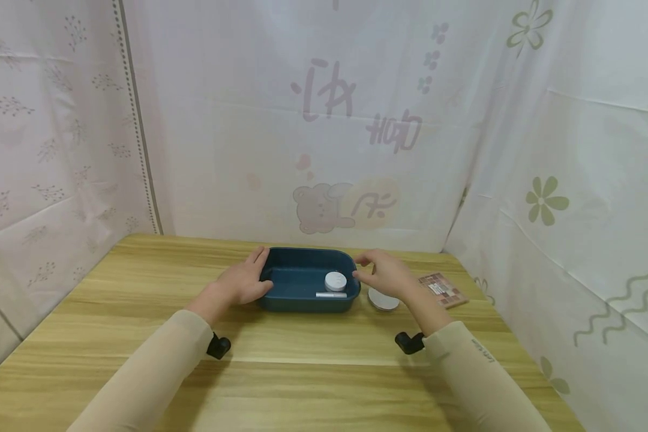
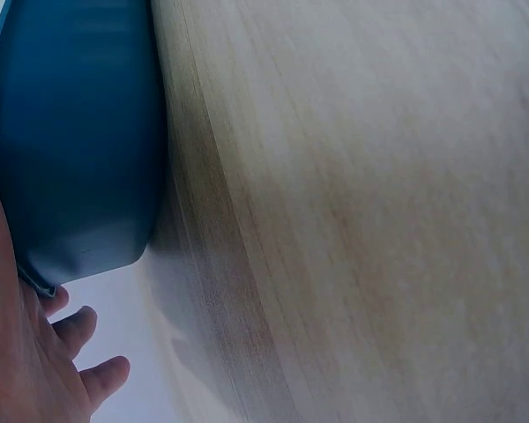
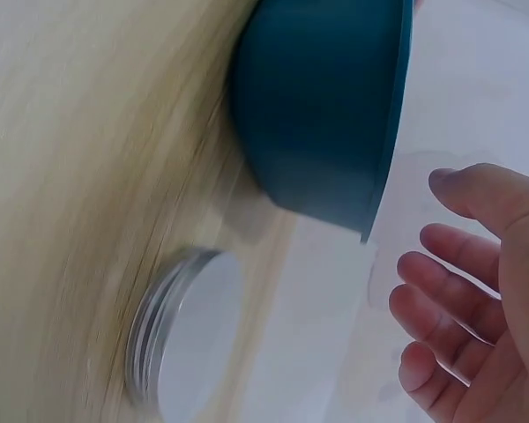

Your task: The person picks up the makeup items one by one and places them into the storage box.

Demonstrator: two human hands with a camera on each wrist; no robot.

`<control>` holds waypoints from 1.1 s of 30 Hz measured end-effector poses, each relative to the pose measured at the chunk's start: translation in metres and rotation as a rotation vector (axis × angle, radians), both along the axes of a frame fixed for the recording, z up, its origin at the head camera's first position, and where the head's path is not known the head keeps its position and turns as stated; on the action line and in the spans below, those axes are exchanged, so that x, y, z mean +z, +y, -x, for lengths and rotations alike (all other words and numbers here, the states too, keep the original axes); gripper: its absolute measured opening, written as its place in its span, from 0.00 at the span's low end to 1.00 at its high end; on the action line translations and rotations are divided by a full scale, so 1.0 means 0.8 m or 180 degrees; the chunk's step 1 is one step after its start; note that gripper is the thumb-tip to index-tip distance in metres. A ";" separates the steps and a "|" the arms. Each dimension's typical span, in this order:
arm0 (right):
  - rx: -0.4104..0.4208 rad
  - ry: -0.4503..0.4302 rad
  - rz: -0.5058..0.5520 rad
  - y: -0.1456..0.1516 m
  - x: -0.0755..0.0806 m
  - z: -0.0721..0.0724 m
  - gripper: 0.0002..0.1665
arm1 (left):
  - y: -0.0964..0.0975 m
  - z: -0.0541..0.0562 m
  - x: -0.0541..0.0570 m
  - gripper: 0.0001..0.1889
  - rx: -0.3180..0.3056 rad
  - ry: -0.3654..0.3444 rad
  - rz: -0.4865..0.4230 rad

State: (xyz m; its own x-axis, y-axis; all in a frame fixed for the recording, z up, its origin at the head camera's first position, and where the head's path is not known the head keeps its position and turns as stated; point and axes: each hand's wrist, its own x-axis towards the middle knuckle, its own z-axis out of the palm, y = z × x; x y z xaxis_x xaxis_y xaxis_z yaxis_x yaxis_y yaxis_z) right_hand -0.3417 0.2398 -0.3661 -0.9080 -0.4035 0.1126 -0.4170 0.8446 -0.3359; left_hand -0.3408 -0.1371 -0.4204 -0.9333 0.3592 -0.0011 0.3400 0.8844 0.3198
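Observation:
A dark teal rectangular bin [image 1: 297, 305] sits on the wooden table, between both hands. At its left end is my left hand [image 1: 241, 281], fingers spread along the rim with the thumb across the near-left edge. The left wrist view shows that hand [image 2: 35, 361] touching the rim, its thumb hidden. My right hand [image 1: 386, 274] is beside the right end; in the right wrist view its loosely bent fingers [image 3: 445, 317] stand apart from the bin [image 3: 322, 115]. Inside the bin lie a round white container [image 1: 335, 281] and a thin white stick-like item [image 1: 332, 295].
A round silver tin [image 1: 383, 300] with a pale flat top stands right of the bin, below my right hand. Farther right lies a flat square item with a pink-brown checked pattern [image 1: 444, 290]. Patterned white curtains [image 1: 237, 150] hang behind and at both sides of the table.

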 end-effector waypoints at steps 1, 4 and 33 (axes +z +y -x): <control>-0.0015 0.0015 0.0005 0.003 0.000 0.002 0.28 | 0.000 0.000 0.000 0.47 0.0000 -0.0005 -0.0004; -0.0056 0.0024 0.0018 0.011 -0.002 0.005 0.27 | 0.000 0.001 -0.001 0.47 0.0001 -0.0018 -0.0015; -0.0299 -0.0364 -0.0495 0.069 -0.042 0.004 0.50 | 0.001 0.002 -0.003 0.47 0.0022 -0.0019 -0.0048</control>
